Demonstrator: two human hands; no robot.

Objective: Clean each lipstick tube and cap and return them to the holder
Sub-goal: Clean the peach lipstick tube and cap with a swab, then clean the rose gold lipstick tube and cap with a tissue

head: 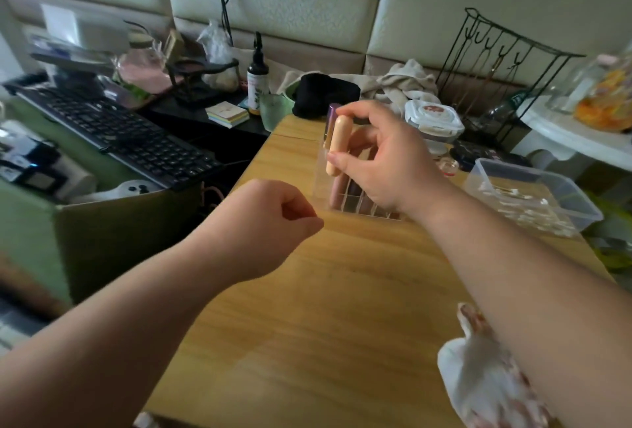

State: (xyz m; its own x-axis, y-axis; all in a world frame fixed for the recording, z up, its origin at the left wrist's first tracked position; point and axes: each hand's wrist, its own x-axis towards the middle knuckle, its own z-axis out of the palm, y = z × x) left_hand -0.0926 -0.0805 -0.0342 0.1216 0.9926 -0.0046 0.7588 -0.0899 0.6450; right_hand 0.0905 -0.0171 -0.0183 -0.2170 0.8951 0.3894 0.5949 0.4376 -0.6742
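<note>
pinched upright between thumb and fingertips of the right hand (386,161): a peach lipstick tube (338,145), raised just above the clear divided holder (342,203) on the wooden table (325,308). just behind it, a purple tube (332,118), upright at the holder's far corner. clenched near the table's left edge, nothing visible inside: the left hand (270,222). beside the right forearm, a stained white cloth (485,376).

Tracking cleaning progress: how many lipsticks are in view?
5: a peach lipstick in the right hand, a purple one behind it, three darker ones in the holder. The hand may hide more.
</note>
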